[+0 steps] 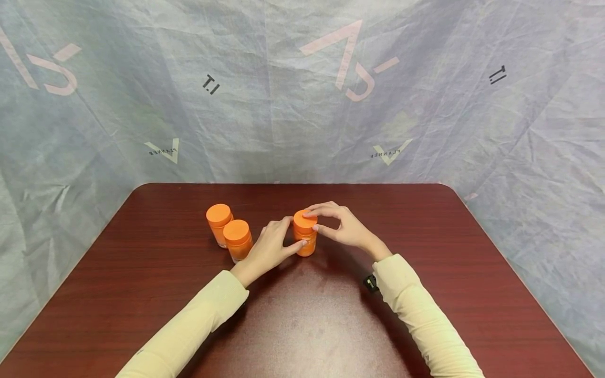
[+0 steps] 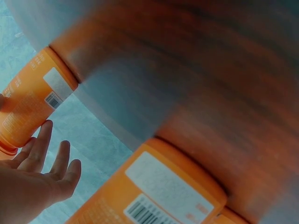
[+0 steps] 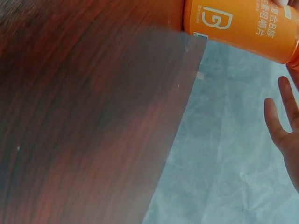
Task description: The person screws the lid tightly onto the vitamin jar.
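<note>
An orange vitamin bottle [image 1: 304, 242] with an orange screw lid [image 1: 304, 219] stands upright on the table. My left hand [image 1: 274, 242] holds its body from the left, thumb at the front and fingertips by the far side. From the right, my right hand [image 1: 344, 227] grips the lid between thumb and fingers. White lettering shows on this bottle [image 3: 233, 23] in the right wrist view, a barcode label [image 2: 53, 100] in the left wrist view. Two like bottles stand left of my left hand: a nearer one [image 1: 238, 239] and one farther back [image 1: 218, 220]. Both have their lids on.
The dark red wooden table [image 1: 302, 325] has rounded far corners. A grey printed cloth [image 1: 283, 105] hangs behind it and along both sides. A dark device [image 1: 371, 283] sits at the right wrist, beneath the cream sleeve [image 1: 411, 294].
</note>
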Available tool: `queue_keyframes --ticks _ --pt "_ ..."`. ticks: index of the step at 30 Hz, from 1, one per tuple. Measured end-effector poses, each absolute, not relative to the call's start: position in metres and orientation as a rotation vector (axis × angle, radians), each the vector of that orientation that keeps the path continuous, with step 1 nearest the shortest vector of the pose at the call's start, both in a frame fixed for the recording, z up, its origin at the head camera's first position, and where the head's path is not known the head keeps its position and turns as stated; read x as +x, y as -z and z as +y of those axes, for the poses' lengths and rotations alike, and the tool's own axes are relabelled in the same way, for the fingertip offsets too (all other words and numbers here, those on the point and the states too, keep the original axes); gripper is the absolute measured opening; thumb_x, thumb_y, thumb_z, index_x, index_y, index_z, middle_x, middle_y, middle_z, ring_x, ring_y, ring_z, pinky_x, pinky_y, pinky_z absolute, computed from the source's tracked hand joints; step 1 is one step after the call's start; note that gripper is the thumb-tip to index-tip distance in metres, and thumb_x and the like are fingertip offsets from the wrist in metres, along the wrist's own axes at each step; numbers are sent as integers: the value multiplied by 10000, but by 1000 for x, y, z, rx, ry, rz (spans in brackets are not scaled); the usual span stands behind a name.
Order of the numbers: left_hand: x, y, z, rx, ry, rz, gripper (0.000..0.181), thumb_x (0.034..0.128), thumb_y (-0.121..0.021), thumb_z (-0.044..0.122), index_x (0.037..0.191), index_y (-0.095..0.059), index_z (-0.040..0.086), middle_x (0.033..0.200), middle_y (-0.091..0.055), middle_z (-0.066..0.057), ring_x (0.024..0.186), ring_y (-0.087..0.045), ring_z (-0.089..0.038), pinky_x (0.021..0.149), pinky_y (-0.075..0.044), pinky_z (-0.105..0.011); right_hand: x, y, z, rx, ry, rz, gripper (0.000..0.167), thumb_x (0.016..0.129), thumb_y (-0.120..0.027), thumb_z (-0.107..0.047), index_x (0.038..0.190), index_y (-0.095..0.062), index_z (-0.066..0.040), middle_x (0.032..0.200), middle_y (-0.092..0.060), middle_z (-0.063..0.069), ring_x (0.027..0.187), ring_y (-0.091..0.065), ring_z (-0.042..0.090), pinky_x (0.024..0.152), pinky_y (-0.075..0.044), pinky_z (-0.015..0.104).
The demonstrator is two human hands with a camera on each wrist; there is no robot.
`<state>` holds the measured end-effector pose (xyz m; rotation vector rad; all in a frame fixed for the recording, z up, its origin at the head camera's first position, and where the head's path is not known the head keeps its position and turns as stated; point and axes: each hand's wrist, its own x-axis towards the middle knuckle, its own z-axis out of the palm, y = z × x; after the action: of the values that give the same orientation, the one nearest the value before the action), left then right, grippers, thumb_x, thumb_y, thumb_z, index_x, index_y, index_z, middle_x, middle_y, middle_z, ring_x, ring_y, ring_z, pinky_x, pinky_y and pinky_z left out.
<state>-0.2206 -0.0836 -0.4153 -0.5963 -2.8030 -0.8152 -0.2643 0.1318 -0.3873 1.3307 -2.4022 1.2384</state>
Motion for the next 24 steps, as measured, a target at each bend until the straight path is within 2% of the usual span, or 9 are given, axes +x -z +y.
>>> queue_keyframes --ticks 7,14,17,20,24 --pt "-220 415 -84 -593 817 -2803 594 837 -586 491 1273 -443 113 1222 -573 -61 1120 -496 -279 967 -366 -466 -248 369 125 1263 -1267 -2382 303 779 -704 -64 1071 -640 -14 1081 -608 152 1044 -527 276 933 -384 416" --pt "-221 415 -83 -586 822 -2805 598 835 -588 491 1275 -446 111 1222 -573 -60 1117 -495 -273 968 -366 -464 -261 385 127 1199 -1250 -2464 442 782 -724 -197 1189 -579 -104 1160 -600 20 1092 -509 229 947 -378 410" --pt "-221 415 -83 -587 818 -2802 596 835 -589 489 1274 -448 112 1218 -575 -57 1118 -496 -271 963 -370 -462 -265 389 129 1234 -1230 -2470 445 797 -709 -233 1214 -580 -148 1192 -600 -13 1116 -500 202 964 -373 401" --pt "-221 415 -83 -592 818 -2799 592 835 -591 488 1271 -449 114 1216 -577 -52 1113 -498 -270 960 -371 -462 -264 388 128 1262 -1217 -2455 404 801 -704 -223 1185 -607 -146 1184 -611 10 1117 -504 190 965 -370 391" --pt "-221 414 -83 -595 821 -2797 593 835 -589 491 1268 -450 110 1218 -575 -58 1113 -497 -275 964 -367 -468 -261 386 125 1237 -1226 -2434 370 770 -730 -152 1118 -634 -73 1117 -625 92 1068 -519 238 936 -377 416"
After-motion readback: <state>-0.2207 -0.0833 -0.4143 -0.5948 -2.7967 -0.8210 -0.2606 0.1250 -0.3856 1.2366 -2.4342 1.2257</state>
